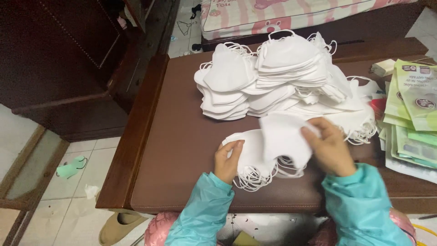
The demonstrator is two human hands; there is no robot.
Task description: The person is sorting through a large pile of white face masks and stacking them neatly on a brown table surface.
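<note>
There is one view only, from a camera on the person's head, tilted steeply down and forward. It sits close above the left hand (pixel 227 160) and right hand (pixel 328 146), with the brown padded wooden bench (pixel 182 136) spreading beyond them and pale tiled floor (pixel 86 173) off to their left.

A: How many hands over the counter (pixel 182 136)?
B: Two: left hand (pixel 227 161), right hand (pixel 328 146).
A: White masks?
B: Too many to count: two tall stacks (pixel 273 77) behind the hands, one small pile (pixel 255 155) under them.
A: Green packets (pixel 414 118)?
B: Several, overlapping.
</note>
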